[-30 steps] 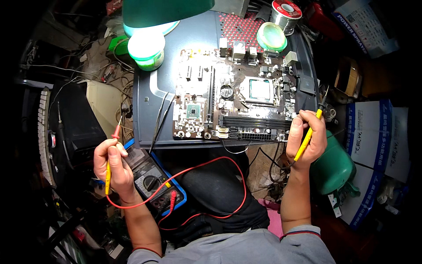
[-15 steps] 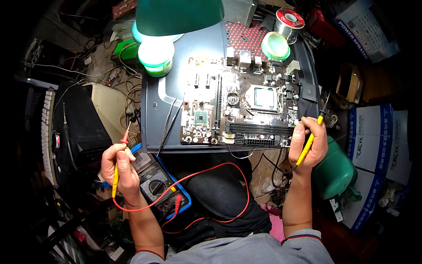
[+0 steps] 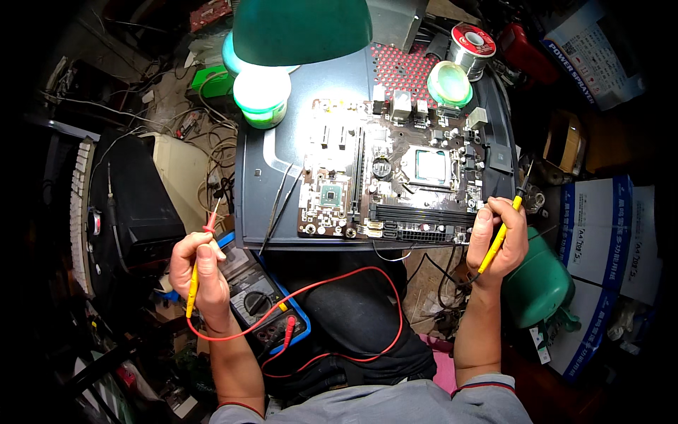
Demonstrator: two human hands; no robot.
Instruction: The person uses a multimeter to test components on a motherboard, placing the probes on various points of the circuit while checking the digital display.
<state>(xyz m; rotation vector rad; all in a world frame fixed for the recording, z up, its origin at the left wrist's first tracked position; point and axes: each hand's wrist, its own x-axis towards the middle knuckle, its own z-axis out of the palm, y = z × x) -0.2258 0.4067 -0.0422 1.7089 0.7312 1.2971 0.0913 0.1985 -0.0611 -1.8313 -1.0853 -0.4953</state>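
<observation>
A brown motherboard (image 3: 395,169) lies under bright light on a dark grey panel (image 3: 265,219). Off the panel's near left corner, my left hand (image 3: 201,275) is closed around a multimeter probe (image 3: 192,293) with a red lead; its tip points up, touching nothing. My right hand (image 3: 498,240) grips a second yellow multimeter probe (image 3: 503,233) with a dark tip, held beside the board's near right corner and pointing up and right. Below my left hand sits a blue-edged multimeter (image 3: 258,304); the red lead runs over my lap to it. Tweezers (image 3: 277,215) rest left of the board.
A green lamp shade (image 3: 304,32) hangs over the far side. Behind the board stand a white-green tub (image 3: 261,99), an open round tin (image 3: 450,83) and a solder spool (image 3: 473,46). Cables clutter the left; boxes (image 3: 600,219) and a green tank (image 3: 540,283) stand at right.
The whole view has shifted slightly, so the board and panel appear a little lower and further right. Both hands still hold their probes in much the same pose.
</observation>
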